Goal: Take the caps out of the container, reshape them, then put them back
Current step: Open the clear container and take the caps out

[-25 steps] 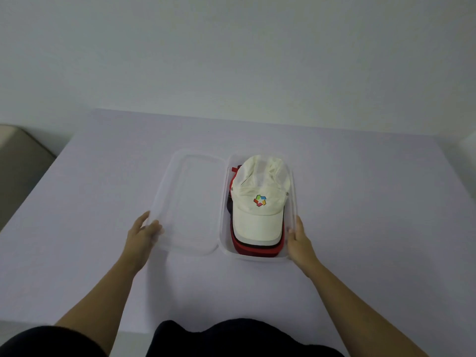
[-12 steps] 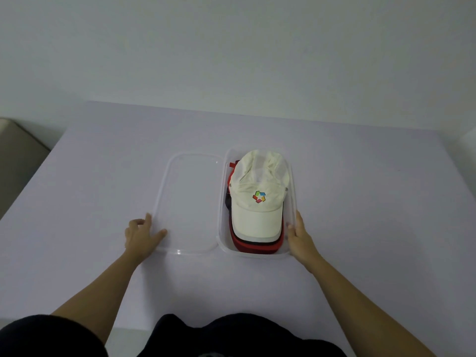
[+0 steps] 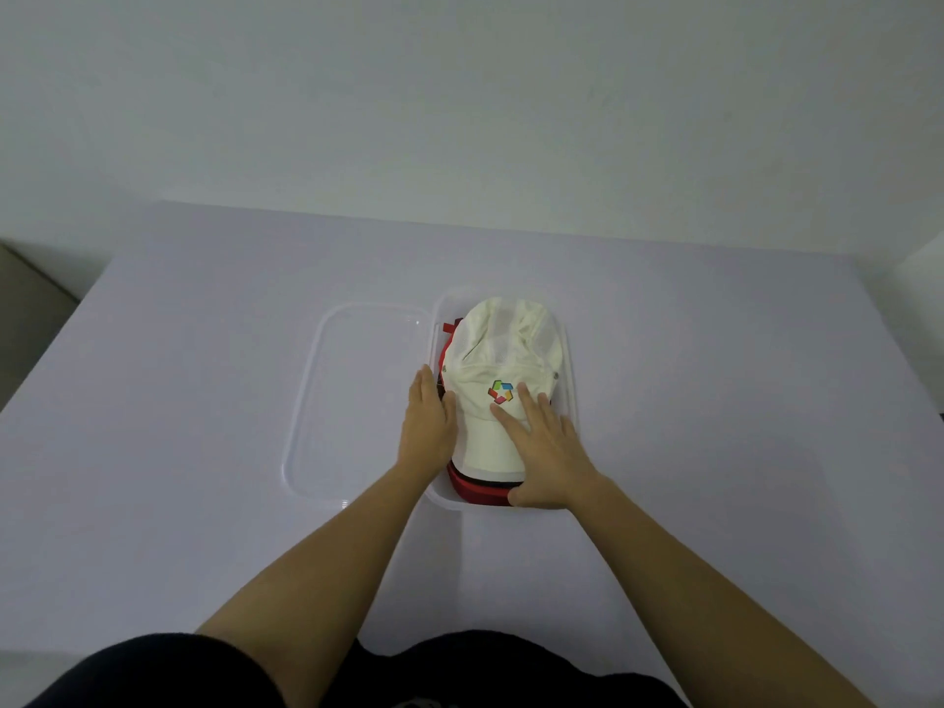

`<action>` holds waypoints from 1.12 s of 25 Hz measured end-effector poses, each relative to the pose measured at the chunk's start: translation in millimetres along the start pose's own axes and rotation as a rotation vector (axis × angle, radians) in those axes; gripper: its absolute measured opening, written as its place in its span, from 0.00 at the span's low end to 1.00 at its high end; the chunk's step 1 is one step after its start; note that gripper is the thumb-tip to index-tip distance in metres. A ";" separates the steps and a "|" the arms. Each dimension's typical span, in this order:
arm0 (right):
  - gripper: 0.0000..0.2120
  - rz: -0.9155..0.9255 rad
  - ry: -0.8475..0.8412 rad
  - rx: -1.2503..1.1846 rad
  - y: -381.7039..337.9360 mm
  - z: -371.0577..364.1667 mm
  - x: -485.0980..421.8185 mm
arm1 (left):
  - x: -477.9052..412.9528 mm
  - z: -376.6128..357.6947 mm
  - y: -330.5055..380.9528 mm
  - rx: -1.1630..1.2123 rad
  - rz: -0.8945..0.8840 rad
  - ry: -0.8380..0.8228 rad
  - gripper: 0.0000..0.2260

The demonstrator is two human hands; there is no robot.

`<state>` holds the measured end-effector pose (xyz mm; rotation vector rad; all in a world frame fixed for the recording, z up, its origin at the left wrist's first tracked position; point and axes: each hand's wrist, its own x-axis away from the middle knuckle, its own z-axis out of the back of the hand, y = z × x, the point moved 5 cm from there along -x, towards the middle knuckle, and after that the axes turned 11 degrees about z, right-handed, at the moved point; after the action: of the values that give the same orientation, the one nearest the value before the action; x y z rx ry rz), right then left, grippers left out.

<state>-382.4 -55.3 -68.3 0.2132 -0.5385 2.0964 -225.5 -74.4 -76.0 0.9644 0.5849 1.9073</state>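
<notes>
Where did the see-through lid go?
The clear lid lies flat on the table, touching the left side of the container of caps, just left of the left hand.

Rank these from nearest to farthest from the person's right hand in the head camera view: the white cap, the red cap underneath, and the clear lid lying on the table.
1. White cap: directly under the right hand, whose fingers lie on its brim.
2. Red cap: just below the white one, its edge showing by the thumb; nearly a tie.
3. Clear lid: on the table left of the container, beyond the left hand.
</notes>
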 end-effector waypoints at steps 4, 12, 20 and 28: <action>0.50 -0.020 -0.022 0.016 -4.7 1.6 -4.7 | 0.5 -3.1 -1.8 -0.022 0.038 0.056 0.23; 0.31 0.090 0.797 0.078 16.4 47.5 24.4 | 0.4 -1.1 -0.7 -0.037 0.073 0.085 0.24; 0.38 -0.246 0.872 0.040 140.4 37.2 61.2 | -1.4 -4.0 1.1 -0.073 0.062 0.125 0.23; 0.40 -0.206 0.353 -0.021 195.5 1.7 17.3 | -11.2 -7.5 -10.3 -0.119 0.098 0.176 0.23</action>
<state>-554.6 -135.3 -118.1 -0.1096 -0.3112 1.8707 -223.1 -79.3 -92.1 0.7661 0.5266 2.1044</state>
